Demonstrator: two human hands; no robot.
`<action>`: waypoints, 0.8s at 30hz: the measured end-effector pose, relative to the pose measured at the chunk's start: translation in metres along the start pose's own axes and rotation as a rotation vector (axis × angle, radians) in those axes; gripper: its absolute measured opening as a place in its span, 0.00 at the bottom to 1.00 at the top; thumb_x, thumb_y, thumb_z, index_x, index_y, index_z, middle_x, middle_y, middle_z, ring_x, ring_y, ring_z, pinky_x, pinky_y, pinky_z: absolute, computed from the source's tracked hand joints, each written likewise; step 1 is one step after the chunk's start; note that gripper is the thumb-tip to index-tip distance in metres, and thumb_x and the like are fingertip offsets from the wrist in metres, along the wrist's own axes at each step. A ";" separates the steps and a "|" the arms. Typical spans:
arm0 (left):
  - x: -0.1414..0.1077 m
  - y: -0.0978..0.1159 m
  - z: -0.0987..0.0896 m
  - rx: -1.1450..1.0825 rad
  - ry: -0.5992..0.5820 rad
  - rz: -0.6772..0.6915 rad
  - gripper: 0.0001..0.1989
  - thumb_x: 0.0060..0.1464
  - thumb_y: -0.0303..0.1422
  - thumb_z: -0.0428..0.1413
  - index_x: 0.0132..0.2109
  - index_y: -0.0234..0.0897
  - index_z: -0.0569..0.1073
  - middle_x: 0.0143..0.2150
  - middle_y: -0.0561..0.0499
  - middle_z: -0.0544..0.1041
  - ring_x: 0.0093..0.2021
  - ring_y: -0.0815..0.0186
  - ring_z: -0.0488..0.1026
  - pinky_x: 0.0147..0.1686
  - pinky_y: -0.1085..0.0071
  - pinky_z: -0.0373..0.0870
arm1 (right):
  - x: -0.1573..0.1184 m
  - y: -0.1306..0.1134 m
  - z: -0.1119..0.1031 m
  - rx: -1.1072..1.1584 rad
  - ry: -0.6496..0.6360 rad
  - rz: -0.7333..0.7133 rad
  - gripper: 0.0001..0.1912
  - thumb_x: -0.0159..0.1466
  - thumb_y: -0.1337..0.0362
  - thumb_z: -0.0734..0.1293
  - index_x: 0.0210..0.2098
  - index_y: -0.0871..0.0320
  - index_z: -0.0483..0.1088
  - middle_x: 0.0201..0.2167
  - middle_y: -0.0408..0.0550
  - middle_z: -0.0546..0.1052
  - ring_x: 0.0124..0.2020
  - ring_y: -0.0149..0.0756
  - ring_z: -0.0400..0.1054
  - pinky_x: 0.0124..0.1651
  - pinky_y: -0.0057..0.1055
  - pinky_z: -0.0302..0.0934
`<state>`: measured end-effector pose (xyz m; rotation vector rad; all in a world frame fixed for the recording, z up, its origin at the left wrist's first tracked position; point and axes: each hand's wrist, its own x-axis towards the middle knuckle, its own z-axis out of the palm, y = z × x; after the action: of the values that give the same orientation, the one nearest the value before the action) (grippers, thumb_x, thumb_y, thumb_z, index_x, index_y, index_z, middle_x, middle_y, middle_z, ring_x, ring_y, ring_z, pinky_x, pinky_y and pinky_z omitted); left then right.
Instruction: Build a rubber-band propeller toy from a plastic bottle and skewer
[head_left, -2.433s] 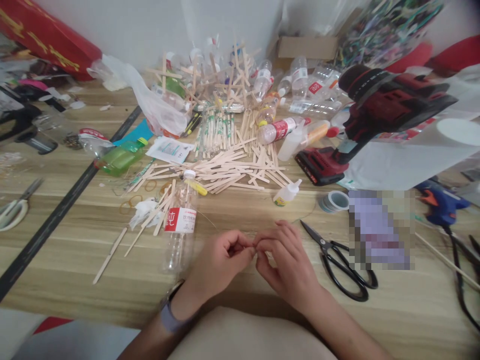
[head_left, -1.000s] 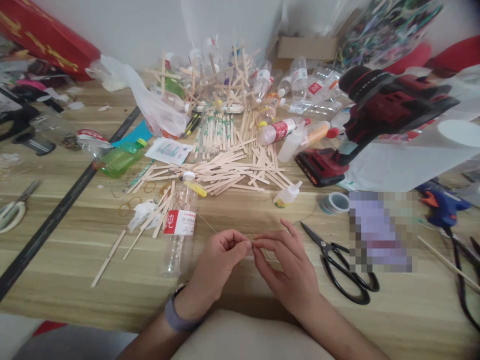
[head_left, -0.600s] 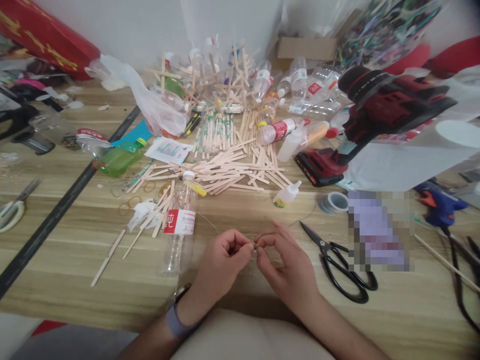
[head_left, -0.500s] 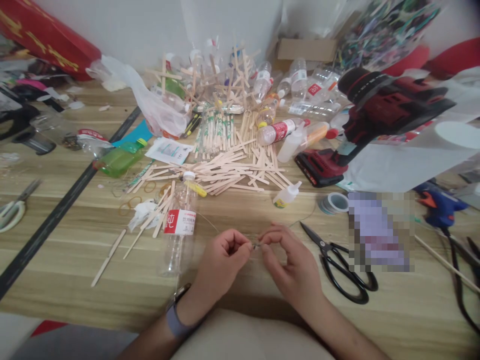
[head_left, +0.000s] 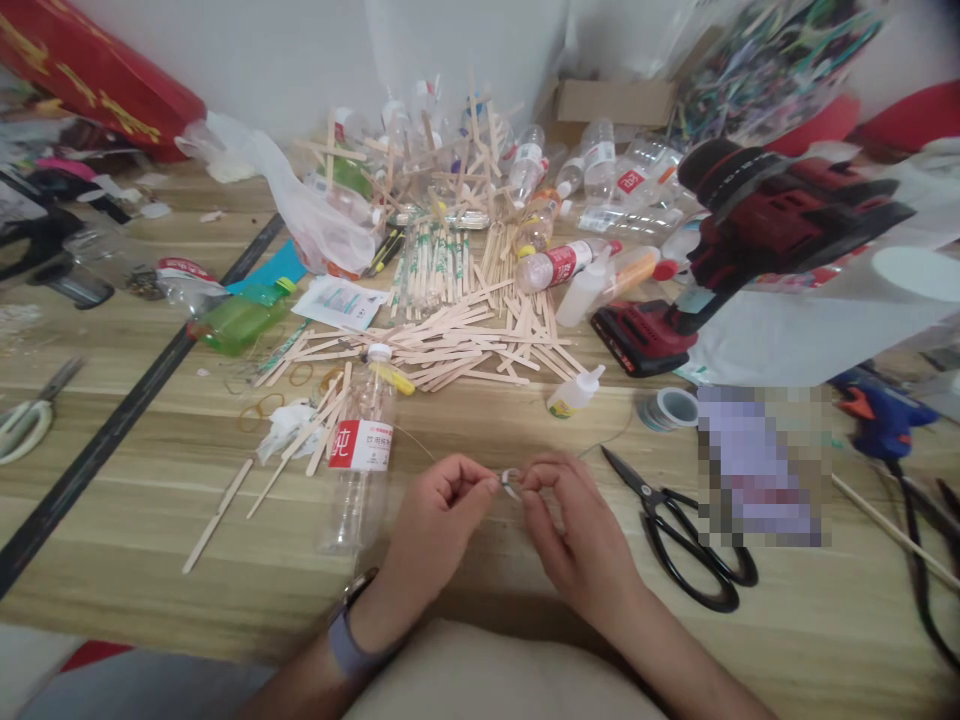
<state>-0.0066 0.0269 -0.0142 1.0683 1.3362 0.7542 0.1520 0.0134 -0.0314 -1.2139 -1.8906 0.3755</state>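
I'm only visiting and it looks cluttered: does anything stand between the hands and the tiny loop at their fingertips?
Nothing visible does. The small pale loop is right between the left hand and the right hand. The clear bottle is off to the left, the black-handled scissors to the right.

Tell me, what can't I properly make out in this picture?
Small pale piece between left hand and right hand: head view, too small and blurred to identify.
Purplish item: head view, coarse pixel blocks hide its details.
Red object with yellow marks: head view, cut off by the left edge.
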 end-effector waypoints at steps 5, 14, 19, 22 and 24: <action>-0.002 0.001 0.000 -0.060 0.018 0.017 0.10 0.50 0.39 0.56 0.31 0.36 0.71 0.25 0.56 0.69 0.25 0.70 0.62 0.26 0.74 0.58 | 0.001 -0.004 -0.001 0.111 0.002 0.044 0.09 0.64 0.75 0.58 0.33 0.54 0.60 0.30 0.43 0.68 0.32 0.33 0.65 0.34 0.28 0.61; 0.001 0.000 0.003 0.002 -0.066 -0.046 0.10 0.51 0.40 0.56 0.31 0.36 0.72 0.23 0.58 0.66 0.23 0.71 0.58 0.25 0.73 0.55 | -0.001 -0.009 0.000 0.400 -0.042 0.194 0.09 0.69 0.69 0.56 0.32 0.55 0.61 0.32 0.45 0.70 0.31 0.31 0.66 0.31 0.26 0.60; -0.001 0.000 0.004 0.053 -0.031 0.007 0.09 0.51 0.38 0.54 0.31 0.37 0.72 0.25 0.55 0.70 0.27 0.68 0.64 0.27 0.73 0.59 | 0.000 -0.011 0.001 0.415 -0.084 0.258 0.10 0.70 0.67 0.55 0.32 0.55 0.62 0.28 0.44 0.69 0.27 0.31 0.63 0.27 0.25 0.58; -0.003 -0.002 0.004 0.093 -0.015 0.053 0.09 0.53 0.38 0.53 0.33 0.37 0.72 0.26 0.54 0.72 0.27 0.68 0.65 0.27 0.73 0.60 | 0.000 -0.012 0.002 0.405 -0.093 0.262 0.10 0.70 0.66 0.55 0.32 0.55 0.62 0.28 0.44 0.69 0.27 0.31 0.64 0.28 0.26 0.60; -0.004 -0.003 0.005 0.113 -0.005 0.077 0.09 0.55 0.38 0.52 0.33 0.38 0.72 0.27 0.54 0.72 0.27 0.68 0.66 0.27 0.73 0.60 | -0.001 -0.013 0.003 0.395 -0.093 0.262 0.10 0.70 0.66 0.55 0.32 0.55 0.62 0.28 0.44 0.69 0.27 0.31 0.64 0.29 0.26 0.60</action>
<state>-0.0031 0.0212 -0.0162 1.2162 1.3524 0.7392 0.1423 0.0072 -0.0252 -1.1852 -1.6317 0.9144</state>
